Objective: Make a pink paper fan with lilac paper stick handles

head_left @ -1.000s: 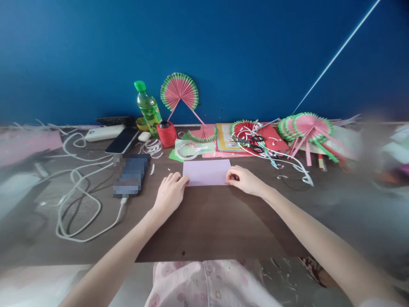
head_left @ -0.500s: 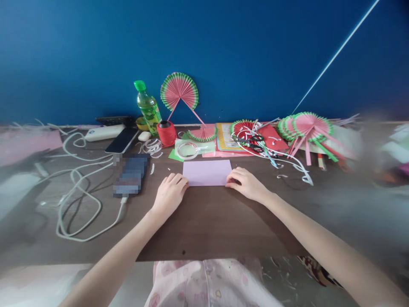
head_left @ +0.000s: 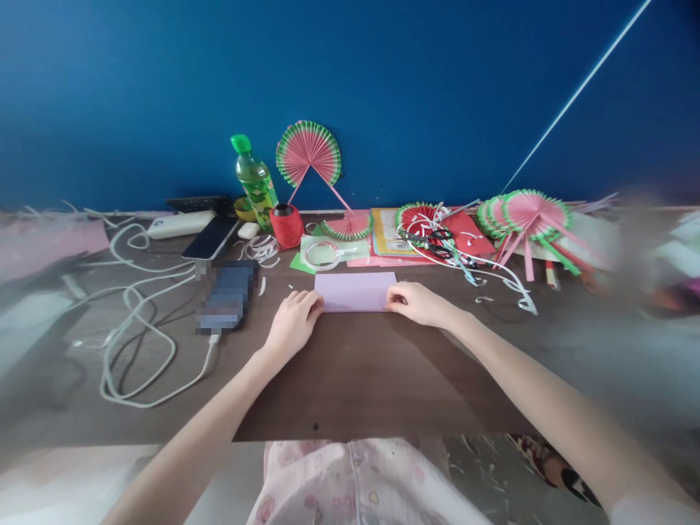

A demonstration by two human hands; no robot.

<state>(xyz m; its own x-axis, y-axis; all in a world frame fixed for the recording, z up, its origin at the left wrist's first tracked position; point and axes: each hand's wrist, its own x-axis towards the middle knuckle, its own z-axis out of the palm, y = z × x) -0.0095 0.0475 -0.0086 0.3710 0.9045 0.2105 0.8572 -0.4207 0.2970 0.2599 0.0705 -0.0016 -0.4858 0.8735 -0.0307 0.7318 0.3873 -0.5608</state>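
Note:
A sheet of light purple paper (head_left: pixel 355 290) lies on the brown table in front of me, its near edge slightly raised in a narrow fold. My left hand (head_left: pixel 298 312) pinches the near left corner with curled fingers. At the near right corner, my right hand (head_left: pixel 414 302) grips the paper between thumb and fingers. Beyond the sheet lie a roll of clear tape (head_left: pixel 322 255) and a small pleated pink and green paper fan (head_left: pixel 348 226). A larger pleated fan (head_left: pixel 309 153) leans against the blue wall.
A phone (head_left: pixel 227 295) with a white charging cable (head_left: pixel 164 399) lies left. Behind it stand a green bottle (head_left: pixel 256 182) and a red thread spool (head_left: pixel 286 226). Scissors (head_left: pixel 434 238) sit among white strips at back right, near stacked fans (head_left: pixel 530 215) and red paper (head_left: pixel 467 233).
The near edge of the purple paper has been turned up into a narrow fold, so the sheet looks shorter. My right hand's fingers have curled in more closely at its corner.

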